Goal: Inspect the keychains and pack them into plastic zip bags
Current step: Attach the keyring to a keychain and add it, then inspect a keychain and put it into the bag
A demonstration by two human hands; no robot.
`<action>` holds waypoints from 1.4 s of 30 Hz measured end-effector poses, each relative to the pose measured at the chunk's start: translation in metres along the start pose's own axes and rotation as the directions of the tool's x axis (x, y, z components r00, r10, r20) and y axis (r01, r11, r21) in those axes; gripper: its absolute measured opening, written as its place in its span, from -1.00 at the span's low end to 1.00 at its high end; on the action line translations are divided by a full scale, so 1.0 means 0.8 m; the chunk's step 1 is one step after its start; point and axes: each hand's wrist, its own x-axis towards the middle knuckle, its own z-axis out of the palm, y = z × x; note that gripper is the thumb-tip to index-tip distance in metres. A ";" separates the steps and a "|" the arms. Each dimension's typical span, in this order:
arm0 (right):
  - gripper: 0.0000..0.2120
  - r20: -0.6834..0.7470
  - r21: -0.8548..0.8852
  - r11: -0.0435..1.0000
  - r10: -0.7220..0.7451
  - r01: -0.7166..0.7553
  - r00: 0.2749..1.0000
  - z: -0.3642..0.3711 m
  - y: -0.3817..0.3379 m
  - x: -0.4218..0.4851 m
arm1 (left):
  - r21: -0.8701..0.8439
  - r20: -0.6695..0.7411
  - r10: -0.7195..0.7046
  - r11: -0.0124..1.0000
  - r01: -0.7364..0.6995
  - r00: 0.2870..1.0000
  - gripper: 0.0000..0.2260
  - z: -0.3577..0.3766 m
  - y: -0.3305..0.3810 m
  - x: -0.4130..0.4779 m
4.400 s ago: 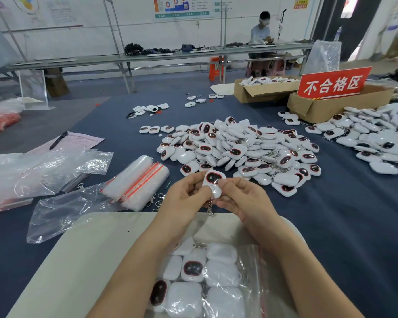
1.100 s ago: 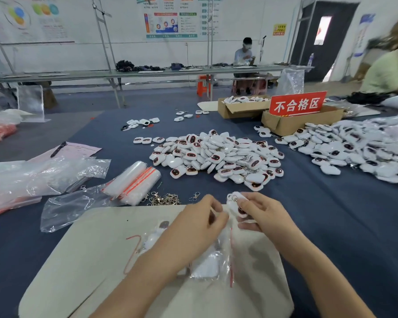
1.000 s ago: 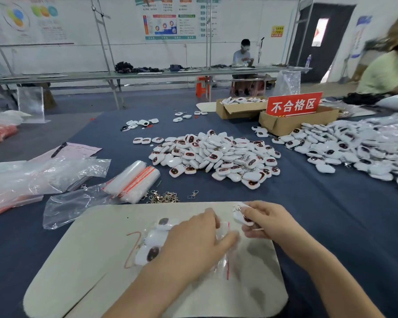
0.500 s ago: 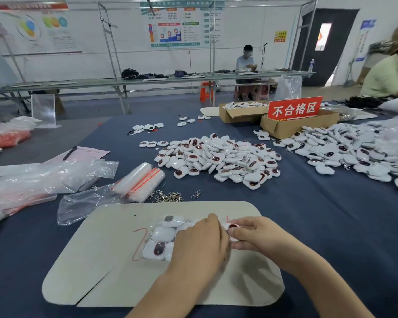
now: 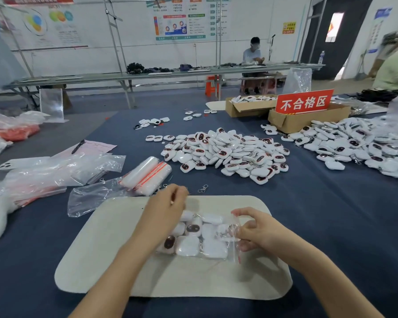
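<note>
The zip bag (image 5: 232, 254), packed with white keychains (image 5: 189, 247), lies flat on the pale mat (image 5: 170, 283) on the counter (image 5: 331, 226), probably so its mouth can be worked. The right hand (image 5: 255, 230) pinches the bag's open end. The left hand (image 5: 168, 212) reaches across it, fingers curled near the loose metal clasps (image 5: 202, 188); whether it grips anything, I cannot tell.

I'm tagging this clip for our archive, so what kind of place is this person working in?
Most likely a factory inspection-and-packing floor: heaps of identical white keychains cover the blue table, a red sign stands on a cardboard box, and the right hand pinches a zip bag holding more.
</note>
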 end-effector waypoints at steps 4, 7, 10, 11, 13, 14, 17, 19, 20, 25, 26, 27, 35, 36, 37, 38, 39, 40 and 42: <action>-0.61 -0.011 -0.109 0.994 -0.026 0.025 1.000 -0.002 0.002 0.003 | -0.149 -0.061 -0.146 0.980 0.136 0.987 -0.77 -0.017 -0.039 0.012; -0.67 -0.026 -0.238 0.970 -0.050 0.042 0.998 -0.002 0.002 0.006 | -0.211 -0.086 -0.194 0.962 0.173 0.977 -0.76 -0.018 -0.059 0.014; -0.67 -0.025 -0.275 0.960 -0.057 0.048 0.998 -0.006 0.002 0.009 | -0.219 -0.100 -0.224 0.955 0.198 0.969 -0.75 -0.014 -0.070 0.012; -0.65 -0.023 -0.271 0.962 -0.052 0.044 0.998 -0.008 0.001 0.009 | -0.213 -0.110 -0.230 0.956 0.203 0.967 -0.75 -0.012 -0.074 0.012; -0.61 -0.015 -0.196 0.980 -0.034 0.030 0.999 -0.013 0.002 0.008 | -0.202 -0.137 -0.235 0.958 0.205 0.962 -0.75 -0.010 -0.080 0.013; -0.60 -0.007 -0.139 0.990 -0.027 0.026 1.000 -0.015 0.003 0.007 | -0.208 -0.150 -0.241 0.956 0.208 0.959 -0.75 -0.009 -0.083 0.013; -0.59 0.009 -0.045 0.999 0.000 0.000 1.000 -0.013 0.004 0.005 | -0.219 -0.168 -0.254 0.952 0.215 0.952 -0.74 -0.007 -0.087 0.014; -0.60 0.005 -0.037 0.999 0.016 -0.016 1.000 -0.006 0.003 0.007 | -0.208 -0.169 -0.246 0.955 0.210 0.954 -0.74 -0.006 -0.088 0.015; -0.60 -0.004 -0.032 0.999 0.024 -0.025 1.000 -0.002 0.003 0.008 | -0.204 -0.169 -0.244 0.957 0.208 0.955 -0.74 -0.006 -0.089 0.015; -0.60 -0.023 -0.057 0.998 0.012 -0.014 1.000 0.005 0.006 0.011 | -0.209 -0.170 -0.249 0.955 0.212 0.953 -0.73 -0.006 -0.092 0.015; -0.58 -0.020 -0.061 0.998 0.003 -0.004 1.000 0.005 0.006 0.010 | -0.213 -0.169 -0.250 0.954 0.213 0.953 -0.73 -0.006 -0.093 0.016; -0.57 -0.015 -0.072 0.997 -0.006 0.004 1.000 0.004 0.006 0.009 | -0.216 -0.169 -0.252 0.953 0.213 0.953 -0.73 -0.006 -0.094 0.016; -0.54 0.077 -0.112 0.994 -0.007 0.015 0.997 -0.011 -0.005 -0.001 | -0.243 -0.156 -0.260 0.945 0.218 0.953 -0.73 -0.007 -0.095 0.017; -0.56 0.078 -0.099 0.995 -0.007 0.015 0.997 -0.014 -0.006 -0.002 | -0.250 -0.152 -0.261 0.943 0.218 0.953 -0.74 -0.008 -0.094 0.018; -0.59 0.062 -0.090 0.996 -0.004 0.009 0.998 -0.018 -0.006 -0.001 | -0.258 -0.148 -0.262 0.941 0.218 0.954 -0.75 -0.009 -0.093 0.018; -0.63 0.025 -0.085 0.996 0.006 -0.004 1.000 -0.021 -0.007 0.002 | -0.266 -0.146 -0.262 0.939 0.217 0.954 -0.75 -0.010 -0.091 0.020; -0.66 -0.027 -0.074 0.997 0.020 -0.021 0.999 -0.024 -0.007 0.008 | -0.276 -0.145 -0.261 0.937 0.214 0.954 -0.76 -0.011 -0.090 0.022; -0.69 -0.085 -0.060 0.998 0.027 -0.033 0.996 -0.027 -0.007 0.016 | -0.282 -0.145 -0.255 0.937 0.207 0.956 -0.75 -0.012 -0.087 0.025; -0.71 -0.187 -0.065 0.998 0.000 -0.012 0.982 -0.029 -0.007 0.035 | -0.283 -0.142 -0.231 0.941 0.184 0.963 -0.75 -0.011 -0.081 0.033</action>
